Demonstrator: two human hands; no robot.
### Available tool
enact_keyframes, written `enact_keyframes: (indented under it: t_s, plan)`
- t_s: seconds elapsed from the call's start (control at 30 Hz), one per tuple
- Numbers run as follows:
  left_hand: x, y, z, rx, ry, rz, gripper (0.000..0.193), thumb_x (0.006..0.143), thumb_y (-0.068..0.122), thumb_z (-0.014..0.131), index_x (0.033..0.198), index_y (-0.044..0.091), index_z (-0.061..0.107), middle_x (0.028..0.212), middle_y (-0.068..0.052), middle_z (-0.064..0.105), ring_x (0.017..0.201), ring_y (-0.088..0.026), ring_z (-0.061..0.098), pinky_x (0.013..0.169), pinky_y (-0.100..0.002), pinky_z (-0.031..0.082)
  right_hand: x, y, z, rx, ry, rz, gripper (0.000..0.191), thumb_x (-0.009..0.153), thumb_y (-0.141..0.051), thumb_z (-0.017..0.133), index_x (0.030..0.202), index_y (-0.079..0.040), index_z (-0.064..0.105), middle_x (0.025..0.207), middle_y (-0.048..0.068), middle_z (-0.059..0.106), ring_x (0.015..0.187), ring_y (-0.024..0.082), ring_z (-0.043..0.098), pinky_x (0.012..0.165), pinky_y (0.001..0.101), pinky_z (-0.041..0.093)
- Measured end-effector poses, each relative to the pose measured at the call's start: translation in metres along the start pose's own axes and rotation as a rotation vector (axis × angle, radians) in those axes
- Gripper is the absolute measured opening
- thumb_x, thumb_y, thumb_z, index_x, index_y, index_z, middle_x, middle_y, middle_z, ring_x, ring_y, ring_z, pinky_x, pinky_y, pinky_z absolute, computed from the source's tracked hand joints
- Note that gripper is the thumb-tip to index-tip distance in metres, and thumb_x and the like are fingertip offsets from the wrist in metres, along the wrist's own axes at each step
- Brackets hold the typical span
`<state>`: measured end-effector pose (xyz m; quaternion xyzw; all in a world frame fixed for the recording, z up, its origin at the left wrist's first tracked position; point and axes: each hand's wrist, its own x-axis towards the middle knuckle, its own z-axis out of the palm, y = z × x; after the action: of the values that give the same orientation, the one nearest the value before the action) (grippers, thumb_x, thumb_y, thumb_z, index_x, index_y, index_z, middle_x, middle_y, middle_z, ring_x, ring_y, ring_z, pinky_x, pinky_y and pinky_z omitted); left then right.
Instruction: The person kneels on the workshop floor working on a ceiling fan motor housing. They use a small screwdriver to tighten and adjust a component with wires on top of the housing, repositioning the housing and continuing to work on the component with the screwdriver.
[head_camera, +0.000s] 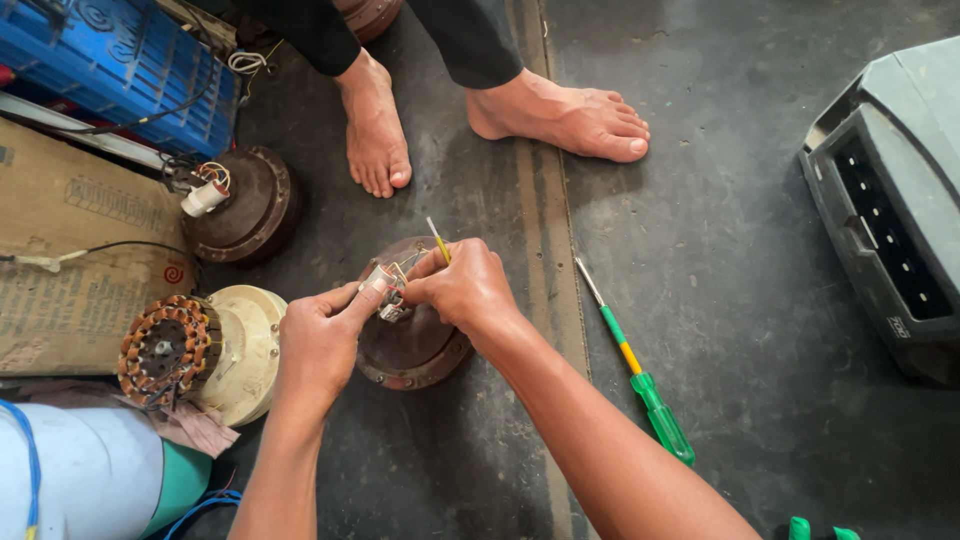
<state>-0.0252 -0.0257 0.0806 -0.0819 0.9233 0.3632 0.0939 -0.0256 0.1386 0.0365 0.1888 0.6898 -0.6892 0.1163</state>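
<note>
Both hands (400, 320) pinching thin wires (392, 285), round rusty metal motor (410, 345)

Screwdriver (634, 365) right of motor housing (410, 340); stator (170, 350) left.

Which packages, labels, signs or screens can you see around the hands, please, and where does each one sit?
Cardboard sheet: flat on the floor at far left, brown, with faded print and a small red swirl mark.
Blue casing: top left corner, ribbed plastic with moulded markings.
Grey case: right edge, boxy, with a small pale label near its lower corner.
No screens or signs are in view.
</note>
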Motion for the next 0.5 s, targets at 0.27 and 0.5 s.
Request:
enact_keyframes:
  t_s: [0.27, 0.5]
  plan:
    - [-0.0020, 0.0013, 0.0015, -0.031, 0.014, -0.005, 0.042, 0.084, 0.043, 0.073, 0.113, 0.013, 0.080, 0.089, -0.007, 0.082, 0.084, -0.011, 0.072, 0.078, -0.030, 0.053, -0.0032, -0.0016, 0.0030, -0.026, 0.016, -0.013, 0.016, 0.065, -0.014, 0.084, 0.077, -0.004, 0.078, 0.063, 0.005, 0.072, 0.048, 0.010, 0.062, 0.048, 0.0281, 0.050]
    - [-0.0025, 0.0014, 0.0016, -0.024, 0.021, -0.005, 0.042, 0.084, 0.043, 0.073, 0.113, 0.013, 0.080, 0.090, -0.008, 0.082, 0.085, -0.011, 0.073, 0.079, -0.030, 0.053, 0.0006, 0.0035, 0.0014, 0.007, -0.043, -0.034, 0.016, 0.064, -0.010, 0.084, 0.078, -0.003, 0.080, 0.066, 0.006, 0.073, 0.050, 0.011, 0.059, 0.047, 0.0300, 0.048]
